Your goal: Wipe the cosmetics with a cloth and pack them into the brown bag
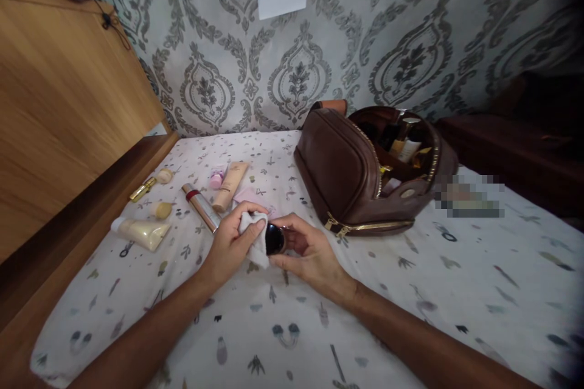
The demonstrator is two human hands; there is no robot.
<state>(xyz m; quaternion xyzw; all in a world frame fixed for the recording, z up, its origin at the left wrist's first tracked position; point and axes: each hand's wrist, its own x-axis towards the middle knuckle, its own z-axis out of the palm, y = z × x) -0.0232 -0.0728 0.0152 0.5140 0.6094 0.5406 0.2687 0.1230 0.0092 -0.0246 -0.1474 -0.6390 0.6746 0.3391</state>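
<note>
My left hand is closed on a white cloth, bunched between thumb and fingers. The cloth lies against a small glossy black item with a rounded face; its exact kind is hard to make out. My right hand grips this black item from the right, thumb below and fingers above. Close beyond my left hand lie a silver tube with a red band, a beige squeeze tube and a small pink-capped container.
An unzipped brown leather bag with several cosmetics inside stands at the back right. To the left lie a pale cream tube, a yellow-capped item and a gold tube. A wooden panel borders the patterned sheet.
</note>
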